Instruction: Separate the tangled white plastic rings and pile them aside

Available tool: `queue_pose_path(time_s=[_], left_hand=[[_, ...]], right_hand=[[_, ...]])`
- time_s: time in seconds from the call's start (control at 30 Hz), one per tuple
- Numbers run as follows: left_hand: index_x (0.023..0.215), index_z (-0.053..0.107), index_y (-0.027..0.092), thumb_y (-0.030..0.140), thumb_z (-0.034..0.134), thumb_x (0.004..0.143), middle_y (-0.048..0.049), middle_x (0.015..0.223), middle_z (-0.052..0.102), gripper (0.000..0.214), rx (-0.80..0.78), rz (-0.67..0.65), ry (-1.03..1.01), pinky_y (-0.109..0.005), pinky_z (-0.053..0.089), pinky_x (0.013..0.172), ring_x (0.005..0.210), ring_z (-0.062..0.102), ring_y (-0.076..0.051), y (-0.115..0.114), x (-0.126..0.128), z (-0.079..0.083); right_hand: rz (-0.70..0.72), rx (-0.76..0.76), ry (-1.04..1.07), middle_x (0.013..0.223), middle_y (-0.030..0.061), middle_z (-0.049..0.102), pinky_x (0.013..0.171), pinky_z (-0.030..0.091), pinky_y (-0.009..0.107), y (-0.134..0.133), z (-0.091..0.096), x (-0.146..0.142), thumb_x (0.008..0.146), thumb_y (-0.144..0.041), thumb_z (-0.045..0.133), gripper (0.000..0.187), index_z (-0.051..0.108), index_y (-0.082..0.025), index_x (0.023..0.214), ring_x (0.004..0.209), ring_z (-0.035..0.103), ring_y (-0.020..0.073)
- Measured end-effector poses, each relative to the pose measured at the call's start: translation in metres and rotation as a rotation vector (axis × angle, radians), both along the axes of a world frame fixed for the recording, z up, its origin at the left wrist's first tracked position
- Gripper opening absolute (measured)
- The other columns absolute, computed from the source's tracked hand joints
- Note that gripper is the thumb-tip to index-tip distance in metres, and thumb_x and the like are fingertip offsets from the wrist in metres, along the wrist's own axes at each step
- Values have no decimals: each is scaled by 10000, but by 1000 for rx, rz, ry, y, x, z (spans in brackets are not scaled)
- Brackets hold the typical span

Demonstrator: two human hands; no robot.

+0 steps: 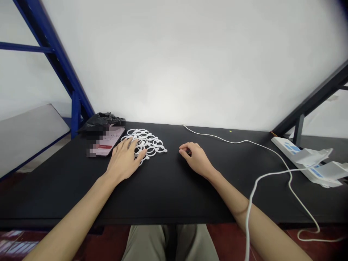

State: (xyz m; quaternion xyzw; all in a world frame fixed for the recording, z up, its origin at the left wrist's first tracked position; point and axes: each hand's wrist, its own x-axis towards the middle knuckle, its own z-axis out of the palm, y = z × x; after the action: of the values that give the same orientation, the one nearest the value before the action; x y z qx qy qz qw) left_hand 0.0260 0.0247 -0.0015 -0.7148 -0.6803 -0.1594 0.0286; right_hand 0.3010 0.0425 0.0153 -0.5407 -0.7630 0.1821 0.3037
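Note:
A pile of thin white rings (154,144), each with a small knob, lies overlapping on the black table (163,195). My left hand (123,159) rests over the near left side of this pile, fingers spread and palm down. It covers some of the rings, so I cannot see whether its fingertips touch only the top ones. To the right of the pile, my right hand (195,157) is held by the tabletop, apart from the rings. Its fingers are curled, with the tips close to the thumb, and nothing shows between them.
Left of the rings lies a phone (116,136) with a lit screen, beside a black plastic bag (104,119). A white cable (247,141) winds across the right side and passes over my right forearm. White-and-blue packaging (293,150) lies at the right edge. Blue frame bars (58,59) rise at left.

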Motion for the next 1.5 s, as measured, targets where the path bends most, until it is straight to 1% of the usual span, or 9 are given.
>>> queue_pose_path(time_s=[0.1, 0.2, 0.3, 0.43, 0.57, 0.83, 1.13, 1.33, 1.5], left_hand=[[1397, 479, 133, 598, 278, 939, -167, 1464, 448, 683, 55, 9, -16, -535, 346, 1081, 1358, 366, -363, 1, 4, 7], [1457, 422, 167, 652, 271, 919, -155, 1543, 351, 739, 80, -8, -12, -562, 272, 1128, 1426, 271, -367, 15, 9, 16], [1527, 297, 212, 716, 199, 899, -134, 1604, 241, 811, -41, -23, 0, -641, 167, 1141, 1474, 171, -377, 37, 15, 22], [1536, 264, 247, 763, 165, 866, -113, 1614, 198, 852, -234, -48, 63, -735, 107, 1097, 1474, 148, -409, 57, 17, 19], [1547, 220, 248, 779, 195, 850, -112, 1624, 127, 877, -275, -70, 85, -745, 109, 1086, 1475, 111, -425, 60, 18, 18], [1550, 211, 215, 823, 229, 811, -157, 1620, 141, 957, -249, -94, 90, -721, 64, 1104, 1474, 87, -439, 63, 22, 19], [1536, 269, 198, 731, 300, 861, -112, 1606, 235, 860, -124, -187, 94, -585, 87, 1180, 1490, 142, -337, 62, 11, 14], [1511, 335, 183, 416, 248, 948, -70, 1574, 330, 615, -117, -256, 60, -540, 152, 1194, 1475, 233, -269, 62, 3, 9], [1517, 330, 206, 373, 196, 976, -76, 1609, 232, 582, -143, -249, 59, -568, 119, 1188, 1487, 174, -310, 61, 5, 3]], right_hand=[[5, -5, -10, 910, 33, 676, 844, 448, 354, 0, 0, 0, 908, -290, 562, 132, 656, -215, 964, 937, 542, 206], [6, -11, -21, 898, 31, 675, 836, 443, 347, 1, 0, -1, 907, -282, 566, 122, 657, -213, 950, 921, 541, 204], [7, -9, -17, 891, 29, 673, 831, 440, 339, 1, -2, -1, 908, -267, 569, 108, 655, -208, 936, 906, 540, 198], [27, 11, -25, 888, 29, 670, 834, 432, 339, 0, -3, 0, 914, -256, 571, 94, 651, -209, 926, 902, 535, 196], [51, 19, -30, 897, 29, 666, 845, 427, 346, 1, -4, -1, 914, -255, 576, 89, 656, -215, 915, 914, 527, 199], [67, 5, -39, 887, 32, 654, 838, 433, 347, 5, -3, -2, 914, -250, 577, 100, 671, -216, 902, 902, 525, 197], [72, -16, -37, 880, 21, 658, 834, 434, 340, 6, -1, -2, 916, -260, 575, 102, 667, -218, 910, 910, 524, 192], [81, -14, -41, 874, 25, 660, 819, 438, 345, 5, 0, -1, 913, -264, 578, 101, 667, -222, 890, 900, 533, 196], [89, -6, -34, 877, 22, 662, 818, 443, 345, 5, 0, 1, 914, -259, 577, 98, 667, -226, 893, 895, 538, 193]])
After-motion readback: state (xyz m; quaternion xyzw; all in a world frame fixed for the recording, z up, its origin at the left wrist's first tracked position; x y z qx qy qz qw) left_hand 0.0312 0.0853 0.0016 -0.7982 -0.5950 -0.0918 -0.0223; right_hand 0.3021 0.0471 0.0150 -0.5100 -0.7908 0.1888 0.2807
